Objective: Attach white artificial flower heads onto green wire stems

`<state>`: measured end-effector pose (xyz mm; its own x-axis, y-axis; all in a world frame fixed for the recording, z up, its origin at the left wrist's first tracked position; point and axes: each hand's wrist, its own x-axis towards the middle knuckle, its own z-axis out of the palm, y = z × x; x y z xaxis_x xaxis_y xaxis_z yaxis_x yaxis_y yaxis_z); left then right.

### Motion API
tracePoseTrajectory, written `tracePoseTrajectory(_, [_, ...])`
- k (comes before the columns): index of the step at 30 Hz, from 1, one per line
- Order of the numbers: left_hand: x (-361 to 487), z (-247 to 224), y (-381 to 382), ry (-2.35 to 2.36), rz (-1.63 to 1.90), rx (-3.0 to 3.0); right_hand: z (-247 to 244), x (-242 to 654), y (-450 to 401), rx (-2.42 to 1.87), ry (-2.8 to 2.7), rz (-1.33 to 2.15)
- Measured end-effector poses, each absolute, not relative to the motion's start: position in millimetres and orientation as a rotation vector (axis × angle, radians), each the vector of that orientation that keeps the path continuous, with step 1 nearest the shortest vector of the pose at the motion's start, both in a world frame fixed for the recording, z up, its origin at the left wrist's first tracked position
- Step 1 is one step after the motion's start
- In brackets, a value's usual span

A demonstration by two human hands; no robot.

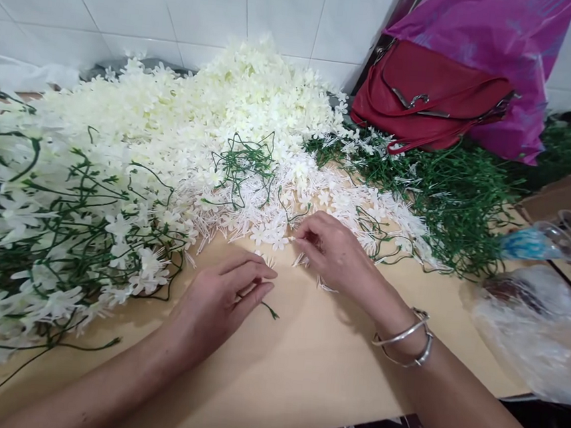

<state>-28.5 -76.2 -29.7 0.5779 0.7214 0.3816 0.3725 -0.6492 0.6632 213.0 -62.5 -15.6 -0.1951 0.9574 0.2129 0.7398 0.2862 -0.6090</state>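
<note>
**right hand at a small white flower**

in the head view, the step in hand looks like picking up one flower. the right thumb and finger look pinched together on the back of the small white flower, at the front edge of the big flower pile. the left hand is low over the table, with its fingers curled on a green stem. the end of that stem pokes out past the thumb.

i think the next move calls for a soft, steady pinch, so the flower comes up alone and does not drag its neighbors. the left hand should keep the stem from slipping.

now the counting. there are two hands, one small white flower in the pinch and one green stem in the left hand. the flowers in the pile and the thin white bits are too many to count. there is one heap of green stems on the right. there is one red bag, one purple bag, and one clear bag. i see one cup with blue on it, and what looks like another behind it.
</note>
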Motion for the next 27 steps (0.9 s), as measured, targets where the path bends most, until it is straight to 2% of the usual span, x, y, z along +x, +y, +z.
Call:
tracePoseTrajectory(4, [-20, -27, -50, 0.970, 0.932, 2.498, -21, 217, -63, -1.478, -1.818, 0.454])
tracePoseTrajectory(10, [0, -36, -23, 1.013, 0.828, 2.764, -22, 218, -65, -1.336, -1.838, 0.295])
tracePoseTrajectory(13, [2, -33, -23, 1.005, 0.968, 2.621, -21, 216, -66, -1.284, -1.779, 0.333])
tracePoseTrajectory(17, [1, -20, -26, 1.002, 1.241, 2.144, -18, 210, -69, -1.314, -1.634, 0.464])
tracePoseTrajectory(27, [2, -20, -34, 0.927, 1.145, 2.028, -13, 202, -76, -1.266, -1.703, 0.513])
